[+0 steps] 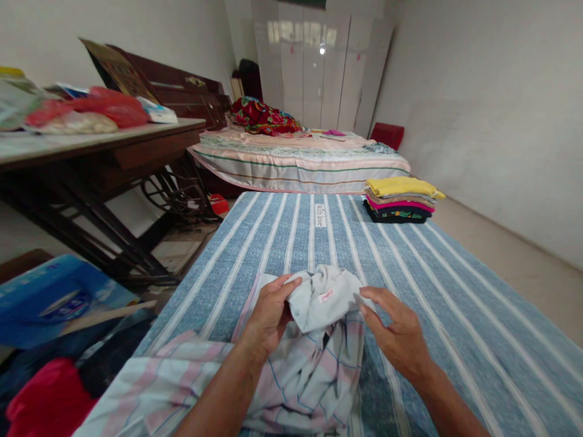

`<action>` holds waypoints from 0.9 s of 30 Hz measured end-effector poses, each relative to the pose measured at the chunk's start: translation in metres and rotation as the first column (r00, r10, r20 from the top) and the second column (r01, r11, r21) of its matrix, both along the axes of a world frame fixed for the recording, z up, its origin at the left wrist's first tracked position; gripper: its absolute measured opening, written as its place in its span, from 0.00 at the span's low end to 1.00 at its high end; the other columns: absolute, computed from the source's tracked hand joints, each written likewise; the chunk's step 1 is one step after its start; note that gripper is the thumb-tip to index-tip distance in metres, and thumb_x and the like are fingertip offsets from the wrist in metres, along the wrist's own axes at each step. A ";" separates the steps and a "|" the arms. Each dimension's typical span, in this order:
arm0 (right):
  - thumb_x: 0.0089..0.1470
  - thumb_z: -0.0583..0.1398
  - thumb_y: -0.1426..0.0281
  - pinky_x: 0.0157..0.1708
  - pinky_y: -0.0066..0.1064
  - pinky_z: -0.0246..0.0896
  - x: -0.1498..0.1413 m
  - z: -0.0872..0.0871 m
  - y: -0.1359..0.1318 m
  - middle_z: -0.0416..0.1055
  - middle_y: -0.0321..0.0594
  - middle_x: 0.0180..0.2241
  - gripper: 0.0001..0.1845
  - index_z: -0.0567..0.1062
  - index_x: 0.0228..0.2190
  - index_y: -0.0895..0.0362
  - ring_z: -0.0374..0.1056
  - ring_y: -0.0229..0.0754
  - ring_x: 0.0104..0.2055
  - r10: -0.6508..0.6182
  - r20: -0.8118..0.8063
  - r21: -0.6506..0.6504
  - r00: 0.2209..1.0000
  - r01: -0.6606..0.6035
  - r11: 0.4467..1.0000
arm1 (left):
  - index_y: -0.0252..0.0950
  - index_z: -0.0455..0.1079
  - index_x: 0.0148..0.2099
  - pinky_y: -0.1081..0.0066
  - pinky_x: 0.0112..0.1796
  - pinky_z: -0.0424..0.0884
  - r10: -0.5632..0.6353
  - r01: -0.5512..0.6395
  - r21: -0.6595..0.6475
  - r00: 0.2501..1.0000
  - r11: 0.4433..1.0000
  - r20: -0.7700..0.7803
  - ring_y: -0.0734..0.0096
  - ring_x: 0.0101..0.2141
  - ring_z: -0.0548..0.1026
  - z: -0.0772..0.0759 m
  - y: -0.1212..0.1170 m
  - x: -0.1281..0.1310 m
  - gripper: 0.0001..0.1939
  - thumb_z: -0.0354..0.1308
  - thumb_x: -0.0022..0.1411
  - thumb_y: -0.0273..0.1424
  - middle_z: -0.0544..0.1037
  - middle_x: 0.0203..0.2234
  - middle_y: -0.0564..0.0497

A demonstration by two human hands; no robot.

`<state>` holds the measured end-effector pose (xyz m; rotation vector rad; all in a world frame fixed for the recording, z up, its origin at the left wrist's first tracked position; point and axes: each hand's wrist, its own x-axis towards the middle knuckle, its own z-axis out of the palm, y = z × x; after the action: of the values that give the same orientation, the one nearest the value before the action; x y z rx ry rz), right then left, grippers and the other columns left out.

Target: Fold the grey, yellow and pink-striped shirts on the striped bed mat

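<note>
A plaid shirt (314, 370) in pale grey, pink and blue lies crumpled on the near part of the striped bed. Its light grey collar (325, 297), with a small label with red lettering, is raised between my hands. My left hand (268, 312) grips the collar's left side, thumb on top. On the right side, the thumb and forefinger of my right hand (396, 331) are at the collar's edge, with a bit of pale cloth between them. One part of the shirt spreads left under my left forearm.
A stack of folded clothes (401, 200), yellow on top, sits at the bed's far right. Beyond is a second bed (300, 164) with a red floral quilt (266, 115). On the left stand a sewing-machine table (159, 136) and a blue package (68, 300).
</note>
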<state>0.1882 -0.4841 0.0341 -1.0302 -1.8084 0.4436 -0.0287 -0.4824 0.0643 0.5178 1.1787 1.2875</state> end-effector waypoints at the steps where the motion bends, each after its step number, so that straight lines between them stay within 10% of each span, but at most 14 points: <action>1: 0.54 0.57 0.71 0.47 0.39 0.63 -0.005 0.004 0.002 0.73 0.43 0.42 0.12 0.74 0.41 0.54 0.68 0.46 0.46 0.052 0.023 0.050 0.998 -0.053 0.997 | 0.32 0.74 0.39 0.77 0.22 0.66 -0.013 0.013 0.006 1.000 1.000 0.012 0.74 0.22 0.72 0.001 -0.001 0.003 0.14 0.64 0.47 0.30 0.78 0.24 0.50; 9: 0.50 0.58 0.74 0.53 0.44 0.56 -0.032 0.011 0.018 0.69 0.46 0.49 0.25 0.67 0.52 0.56 0.63 0.47 0.52 0.346 0.159 0.023 0.925 -0.354 0.935 | 0.32 0.74 0.35 0.78 0.26 0.68 -0.040 0.022 0.114 0.986 0.993 0.161 0.75 0.23 0.73 0.014 -0.006 0.023 0.08 0.63 0.50 0.27 0.78 0.25 0.51; 21: 0.51 0.57 0.72 0.38 0.32 0.63 -0.026 0.000 0.010 0.75 0.39 0.36 0.16 0.73 0.44 0.55 0.70 0.42 0.36 0.238 0.076 -0.188 0.968 -0.220 0.957 | 0.33 0.69 0.35 0.75 0.28 0.71 -0.058 0.031 0.090 0.947 0.995 0.315 0.70 0.28 0.76 0.008 0.001 0.026 0.05 0.60 0.54 0.29 0.77 0.25 0.52; 27: 0.53 0.55 0.73 0.31 0.27 0.60 -0.017 0.011 0.006 0.74 0.37 0.30 0.13 0.76 0.39 0.55 0.68 0.38 0.30 0.198 0.103 -0.192 0.975 -0.176 0.966 | 0.37 0.66 0.46 0.76 0.26 0.71 -0.080 0.047 0.126 0.960 0.991 0.270 0.72 0.27 0.75 0.002 0.001 0.024 0.22 0.65 0.47 0.25 0.76 0.28 0.54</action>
<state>0.1708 -0.4777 0.0455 -1.0320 -2.0133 0.6846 -0.0049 -0.4811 0.0661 0.4428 0.8524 1.3319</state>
